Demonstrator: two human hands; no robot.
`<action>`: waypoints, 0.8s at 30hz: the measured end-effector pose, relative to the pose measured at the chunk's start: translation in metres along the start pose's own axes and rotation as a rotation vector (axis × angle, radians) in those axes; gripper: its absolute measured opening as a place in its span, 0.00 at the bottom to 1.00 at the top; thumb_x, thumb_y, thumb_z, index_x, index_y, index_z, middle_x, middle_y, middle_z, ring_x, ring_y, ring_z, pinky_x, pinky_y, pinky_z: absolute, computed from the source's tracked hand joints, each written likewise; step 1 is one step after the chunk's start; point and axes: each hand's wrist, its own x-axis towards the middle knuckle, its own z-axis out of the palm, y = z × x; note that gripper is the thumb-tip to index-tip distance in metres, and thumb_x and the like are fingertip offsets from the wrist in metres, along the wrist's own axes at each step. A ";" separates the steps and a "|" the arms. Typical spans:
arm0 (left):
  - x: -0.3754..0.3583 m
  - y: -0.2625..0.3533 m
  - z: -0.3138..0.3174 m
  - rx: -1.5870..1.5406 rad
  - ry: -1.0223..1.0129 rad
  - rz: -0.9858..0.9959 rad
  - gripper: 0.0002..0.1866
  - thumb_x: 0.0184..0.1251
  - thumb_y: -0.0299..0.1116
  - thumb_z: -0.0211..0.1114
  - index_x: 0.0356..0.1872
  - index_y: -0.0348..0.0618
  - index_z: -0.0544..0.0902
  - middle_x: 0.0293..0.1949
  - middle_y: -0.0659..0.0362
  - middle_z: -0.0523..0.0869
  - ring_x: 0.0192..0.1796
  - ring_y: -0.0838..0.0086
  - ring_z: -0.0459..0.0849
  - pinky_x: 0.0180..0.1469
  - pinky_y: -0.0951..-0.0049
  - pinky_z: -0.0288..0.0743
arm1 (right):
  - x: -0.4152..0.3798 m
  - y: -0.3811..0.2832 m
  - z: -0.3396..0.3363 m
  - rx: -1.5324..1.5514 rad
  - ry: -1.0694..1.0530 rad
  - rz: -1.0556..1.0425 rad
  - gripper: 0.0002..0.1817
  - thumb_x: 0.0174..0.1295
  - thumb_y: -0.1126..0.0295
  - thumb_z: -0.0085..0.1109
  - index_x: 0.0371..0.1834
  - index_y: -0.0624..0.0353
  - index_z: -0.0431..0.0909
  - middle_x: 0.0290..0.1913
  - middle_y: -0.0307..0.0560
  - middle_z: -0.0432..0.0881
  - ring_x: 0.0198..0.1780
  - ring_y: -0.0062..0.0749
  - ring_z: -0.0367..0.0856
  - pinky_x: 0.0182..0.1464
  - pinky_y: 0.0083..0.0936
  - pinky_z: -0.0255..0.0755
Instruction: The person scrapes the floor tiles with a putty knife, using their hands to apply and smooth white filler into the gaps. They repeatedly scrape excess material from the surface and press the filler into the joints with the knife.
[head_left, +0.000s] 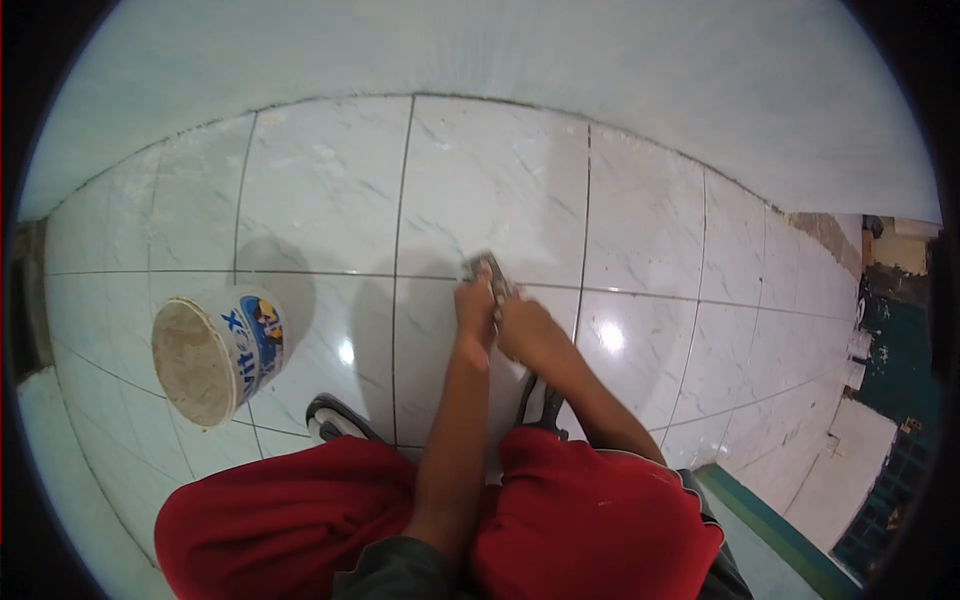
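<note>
My left hand (474,308) and my right hand (525,328) are close together in front of my knees, above the tiled floor. Both are closed around a narrow, flat, grey tool (484,264), smeared with something pale, that looks like a scraper. Its far end sticks out past my left fingers, and the rest is largely covered by my hands. To the left stands a white plastic bucket (248,345) with a blue label, leaning toward the left edge in this wide view. Pale, dried-looking residue coats its inside.
White marbled floor tiles (480,170) with dark grout lines run up to a pale wall (480,50). My sandal (345,418) rests on the tiles below. A green-edged step (780,530) lies at lower right, with a dark green tiled area (900,350) beyond.
</note>
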 end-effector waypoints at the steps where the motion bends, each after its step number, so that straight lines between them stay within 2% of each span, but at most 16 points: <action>1: -0.006 -0.001 0.002 -0.004 -0.005 0.023 0.17 0.65 0.41 0.52 0.23 0.38 0.75 0.19 0.60 0.76 0.16 0.76 0.74 0.15 0.76 0.64 | -0.007 0.006 0.012 -0.008 0.088 -0.036 0.11 0.52 0.73 0.48 0.29 0.72 0.75 0.30 0.70 0.76 0.35 0.57 0.77 0.39 0.44 0.71; 2: -0.010 -0.002 0.002 -0.012 0.011 -0.006 0.17 0.65 0.41 0.52 0.24 0.38 0.75 0.19 0.60 0.76 0.17 0.76 0.74 0.16 0.76 0.65 | -0.005 0.021 0.029 0.049 0.122 -0.059 0.09 0.47 0.76 0.49 0.28 0.74 0.74 0.32 0.71 0.76 0.40 0.57 0.76 0.42 0.44 0.70; 3: -0.010 -0.004 0.002 -0.019 0.030 -0.045 0.16 0.65 0.40 0.52 0.24 0.38 0.76 0.20 0.60 0.77 0.17 0.76 0.75 0.16 0.76 0.65 | 0.000 0.016 0.019 0.050 0.125 -0.067 0.09 0.47 0.76 0.49 0.28 0.74 0.74 0.32 0.71 0.76 0.40 0.57 0.76 0.42 0.44 0.70; 4: -0.003 -0.002 -0.003 0.144 0.012 -0.017 0.15 0.65 0.40 0.52 0.25 0.38 0.76 0.21 0.58 0.78 0.18 0.75 0.76 0.16 0.76 0.66 | 0.005 0.009 0.004 0.038 -0.016 -0.021 0.10 0.47 0.76 0.50 0.29 0.74 0.74 0.32 0.72 0.75 0.41 0.57 0.76 0.43 0.43 0.70; 5: 0.005 -0.002 -0.004 0.155 0.010 -0.029 0.15 0.65 0.40 0.52 0.25 0.38 0.76 0.21 0.58 0.78 0.18 0.75 0.76 0.16 0.76 0.66 | 0.010 0.004 -0.008 0.031 -0.159 0.033 0.10 0.47 0.76 0.50 0.30 0.74 0.73 0.32 0.72 0.75 0.41 0.56 0.76 0.43 0.43 0.70; 6: 0.007 0.002 -0.001 0.076 -0.016 -0.036 0.15 0.65 0.39 0.52 0.26 0.38 0.76 0.21 0.59 0.78 0.18 0.75 0.76 0.16 0.76 0.66 | 0.014 0.002 -0.012 -0.012 -0.086 0.008 0.12 0.54 0.70 0.49 0.33 0.70 0.75 0.31 0.67 0.77 0.35 0.58 0.77 0.41 0.43 0.70; 9: 0.002 -0.005 0.001 -0.072 -0.050 -0.035 0.14 0.65 0.38 0.52 0.26 0.38 0.76 0.20 0.59 0.78 0.18 0.76 0.76 0.15 0.75 0.65 | 0.011 0.015 0.002 0.005 -0.140 0.044 0.12 0.53 0.70 0.49 0.31 0.70 0.75 0.31 0.67 0.77 0.35 0.59 0.77 0.41 0.43 0.70; 10: -0.006 -0.007 0.001 -0.051 -0.053 -0.039 0.15 0.66 0.40 0.51 0.27 0.39 0.76 0.21 0.59 0.77 0.21 0.75 0.76 0.20 0.74 0.68 | 0.003 0.014 0.011 -0.055 -0.048 0.082 0.12 0.54 0.70 0.49 0.31 0.69 0.76 0.31 0.67 0.77 0.36 0.58 0.77 0.41 0.44 0.70; 12: -0.005 -0.005 -0.002 0.083 -0.010 -0.015 0.15 0.66 0.41 0.51 0.28 0.38 0.76 0.23 0.58 0.77 0.25 0.72 0.78 0.26 0.73 0.71 | 0.008 0.015 0.011 -0.012 -0.033 0.040 0.12 0.54 0.70 0.48 0.31 0.69 0.76 0.31 0.68 0.77 0.37 0.58 0.77 0.41 0.44 0.70; 15: 0.012 0.007 -0.003 0.094 -0.060 -0.021 0.14 0.65 0.40 0.53 0.29 0.37 0.76 0.23 0.59 0.76 0.24 0.72 0.77 0.26 0.75 0.71 | 0.015 0.017 0.014 0.054 -0.017 -0.018 0.12 0.55 0.70 0.47 0.33 0.69 0.75 0.31 0.68 0.77 0.37 0.58 0.76 0.42 0.44 0.70; 16: 0.012 0.004 -0.002 -0.003 -0.076 -0.012 0.13 0.65 0.37 0.53 0.29 0.36 0.76 0.21 0.58 0.77 0.19 0.73 0.76 0.19 0.74 0.69 | 0.013 0.015 0.014 0.046 -0.034 0.020 0.12 0.55 0.70 0.47 0.34 0.69 0.75 0.31 0.67 0.77 0.37 0.59 0.76 0.42 0.44 0.70; 17: 0.009 0.001 -0.001 -0.004 -0.085 -0.008 0.13 0.65 0.37 0.53 0.29 0.36 0.76 0.21 0.58 0.77 0.19 0.73 0.76 0.19 0.74 0.69 | 0.015 0.013 0.009 0.033 -0.034 0.051 0.12 0.55 0.70 0.47 0.34 0.69 0.75 0.31 0.67 0.77 0.37 0.59 0.76 0.42 0.44 0.70; 19: 0.002 -0.007 -0.004 -0.032 -0.070 -0.068 0.16 0.64 0.42 0.53 0.27 0.38 0.75 0.23 0.59 0.77 0.23 0.72 0.77 0.26 0.72 0.70 | 0.009 0.018 0.015 0.016 -0.044 0.025 0.13 0.55 0.70 0.47 0.33 0.71 0.74 0.30 0.67 0.77 0.37 0.59 0.76 0.41 0.45 0.70; 21: 0.008 -0.003 -0.002 0.008 -0.045 -0.024 0.15 0.65 0.40 0.53 0.27 0.38 0.75 0.22 0.58 0.77 0.22 0.72 0.77 0.23 0.72 0.69 | 0.005 0.025 0.026 0.037 0.047 -0.032 0.12 0.56 0.69 0.47 0.33 0.70 0.74 0.30 0.69 0.76 0.36 0.60 0.76 0.40 0.45 0.70; 22: 0.009 -0.001 -0.002 0.059 -0.020 0.006 0.13 0.65 0.37 0.52 0.28 0.37 0.75 0.21 0.58 0.77 0.20 0.73 0.77 0.21 0.73 0.69 | 0.008 0.017 0.015 0.045 0.038 -0.022 0.12 0.56 0.69 0.47 0.33 0.70 0.74 0.30 0.69 0.76 0.36 0.60 0.76 0.40 0.45 0.70; 24: 0.016 0.007 0.002 0.045 -0.004 -0.033 0.13 0.64 0.37 0.53 0.29 0.36 0.76 0.22 0.58 0.78 0.22 0.73 0.77 0.22 0.72 0.70 | 0.020 0.007 -0.007 0.088 -0.015 -0.012 0.12 0.55 0.70 0.47 0.33 0.69 0.74 0.30 0.69 0.76 0.36 0.60 0.76 0.41 0.45 0.70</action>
